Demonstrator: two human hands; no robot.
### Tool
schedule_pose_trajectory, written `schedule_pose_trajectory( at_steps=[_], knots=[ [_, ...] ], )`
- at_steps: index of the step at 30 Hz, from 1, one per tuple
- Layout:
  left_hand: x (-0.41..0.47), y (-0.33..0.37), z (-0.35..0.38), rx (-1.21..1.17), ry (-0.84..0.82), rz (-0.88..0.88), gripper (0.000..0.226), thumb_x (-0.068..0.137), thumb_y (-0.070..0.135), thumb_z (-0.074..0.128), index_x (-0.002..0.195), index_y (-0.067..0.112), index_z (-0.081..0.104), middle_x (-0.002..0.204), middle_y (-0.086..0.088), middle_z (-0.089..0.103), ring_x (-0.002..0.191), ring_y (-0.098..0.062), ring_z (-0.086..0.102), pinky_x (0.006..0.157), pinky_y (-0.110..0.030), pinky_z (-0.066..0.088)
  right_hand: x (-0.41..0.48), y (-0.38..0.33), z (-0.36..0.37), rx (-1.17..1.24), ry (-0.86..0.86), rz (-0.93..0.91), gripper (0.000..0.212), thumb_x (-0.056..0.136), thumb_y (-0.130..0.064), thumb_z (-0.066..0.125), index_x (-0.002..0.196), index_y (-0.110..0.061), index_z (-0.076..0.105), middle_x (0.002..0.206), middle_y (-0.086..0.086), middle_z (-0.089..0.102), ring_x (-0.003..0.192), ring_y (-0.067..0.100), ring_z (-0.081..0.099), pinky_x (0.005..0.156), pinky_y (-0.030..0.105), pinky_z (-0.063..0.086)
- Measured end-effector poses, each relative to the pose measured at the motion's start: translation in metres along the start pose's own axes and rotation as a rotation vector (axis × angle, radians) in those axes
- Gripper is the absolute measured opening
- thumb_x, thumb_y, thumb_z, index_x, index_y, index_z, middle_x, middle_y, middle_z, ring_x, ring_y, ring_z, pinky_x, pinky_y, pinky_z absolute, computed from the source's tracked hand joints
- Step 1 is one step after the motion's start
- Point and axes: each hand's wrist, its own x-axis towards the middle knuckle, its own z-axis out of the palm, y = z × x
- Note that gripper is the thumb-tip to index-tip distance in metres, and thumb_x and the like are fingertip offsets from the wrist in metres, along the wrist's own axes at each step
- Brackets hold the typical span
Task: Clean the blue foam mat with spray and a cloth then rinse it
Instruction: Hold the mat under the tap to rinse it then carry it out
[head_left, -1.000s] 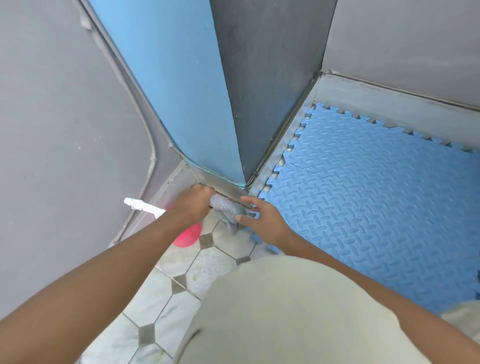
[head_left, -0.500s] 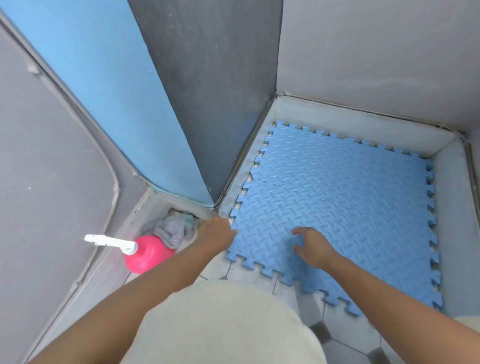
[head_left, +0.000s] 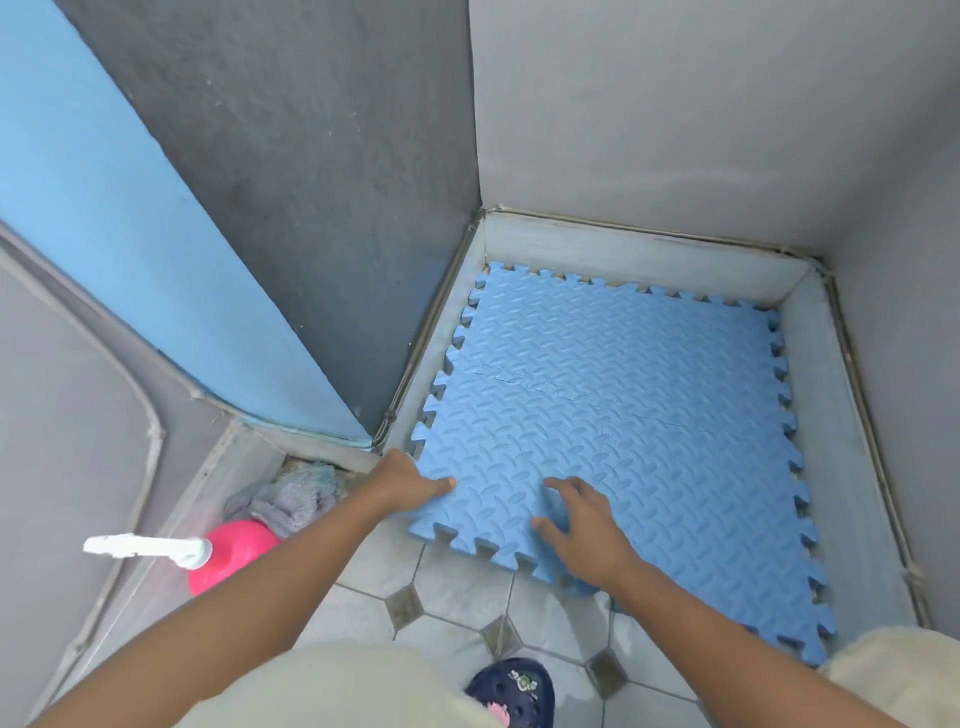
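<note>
Mat was lying flat on the floor in the far right corner. It was blue, with a tread pattern and jigsaw edges, and its far and right sides sat just beside the pale skirting. Its near-left corner reached out over the tiles.

The left hand was grasping that corner at the left edge, thumb pressed on top. Couldn't see the other fingers. The right hand rested on the mat close to its near edge, fingers spread and loose, not clutching anything.

Just left of the left hand, a grey cloth sat bunched up on the floor against the wall base, with no hand on it. Nearer than the cloth, right up against it, stood a pink bottle with its white sprayer pointing left.

The tiles were pale with little dark diamonds. A dark clog poked in at the near edge.
</note>
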Motion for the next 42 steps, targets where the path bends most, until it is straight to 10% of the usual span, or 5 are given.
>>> schedule_pose_trajectory(
  at_steps=[12, 17, 21, 35, 42],
  knots=[
    [-0.095, 0.090, -0.124, -0.137, 0.228, 0.136, 0.074, 0.084, 0.079, 0.041, 0.055, 0.011, 0.039, 0.053, -0.002, 0.042, 0.046, -0.019, 0.043, 0.052, -0.027, 0.037, -0.036, -0.075, -0.038, 0.184, 0.321, 0.018, 0.047, 0.105, -0.055, 0.036, 0.147, -0.037, 0.045, 0.155, -0.011, 0.041, 0.146, 0.019, 0.028, 0.117, 0.061, 0.023],
    [-0.116, 0.102, -0.165, -0.025, 0.349, 0.137, 0.066, 0.076, 0.071, 0.065, 0.068, 0.013, 0.037, 0.075, -0.002, 0.046, 0.065, -0.023, 0.054, 0.057, -0.032, 0.041, -0.041, -0.122, -0.047, 0.273, 0.229, 0.014, 0.057, 0.102, -0.063, 0.037, 0.152, -0.037, 0.040, 0.161, -0.013, 0.033, 0.153, 0.023, 0.022, 0.119, 0.064, 0.018],
    [-0.133, 0.092, -0.186, 0.060, 0.504, 0.140, 0.054, 0.080, 0.053, 0.074, 0.075, 0.010, 0.041, 0.107, -0.012, 0.056, 0.098, -0.034, 0.057, 0.067, -0.034, 0.040, -0.041, -0.150, -0.053, 0.354, 0.158, -0.124, 0.053, 0.101, -0.054, 0.052, 0.147, -0.028, 0.050, 0.153, -0.005, 0.045, 0.146, 0.017, 0.039, 0.122, 0.040, 0.029],
    [-0.190, 0.062, -0.211, -0.006, 0.967, 0.394, 0.041, 0.083, 0.053, 0.071, 0.090, 0.012, 0.065, 0.050, 0.001, 0.049, 0.066, -0.023, 0.054, 0.054, -0.033, 0.036, 0.069, -0.367, -0.298, 0.255, 0.746, -0.729, 0.036, 0.108, -0.031, 0.043, 0.141, -0.019, 0.050, 0.144, 0.001, 0.048, 0.134, 0.023, 0.041, 0.101, 0.026, 0.030],
    [-0.190, 0.056, -0.215, 0.055, 1.004, 0.392, 0.045, 0.082, 0.060, 0.067, 0.098, 0.017, 0.069, 0.055, 0.000, 0.050, 0.073, -0.028, 0.054, 0.059, -0.033, 0.039, 0.122, -0.436, -0.327, -0.018, 0.604, -0.489, 0.063, 0.096, -0.043, 0.045, 0.149, -0.009, 0.040, 0.150, 0.010, 0.047, 0.142, 0.029, 0.037, 0.112, 0.041, 0.035]
  ],
)
